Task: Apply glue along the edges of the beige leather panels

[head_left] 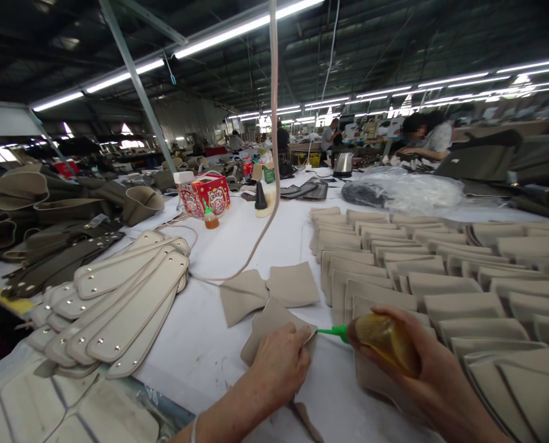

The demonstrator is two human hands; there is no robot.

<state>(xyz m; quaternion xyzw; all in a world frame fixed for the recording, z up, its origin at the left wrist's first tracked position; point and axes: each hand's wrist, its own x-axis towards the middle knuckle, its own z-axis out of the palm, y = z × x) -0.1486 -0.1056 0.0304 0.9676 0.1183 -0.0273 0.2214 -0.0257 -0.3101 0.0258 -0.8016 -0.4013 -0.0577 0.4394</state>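
Note:
My left hand (281,363) is closed on a beige leather-like piece (262,323), its fingers curled at the piece's right edge. In my right hand (433,363) lies a squeeze bottle (389,344) of amber liquid, tipped on its side. The bottle's thin green nozzle (334,332) points left, its tip at the edge of the held piece. Just beyond, another beige piece (295,284) lies flat on the white table. A narrow brown strip (307,421) pokes out below my left hand.
Rows of folded beige pieces (458,307) cover the right side. Pale straps with metal studs (131,307) are piled at left. A hose (274,123) hangs down onto the table (209,246). Behind stand a red box (205,195), a second bottle (211,219) and a kettle (343,164).

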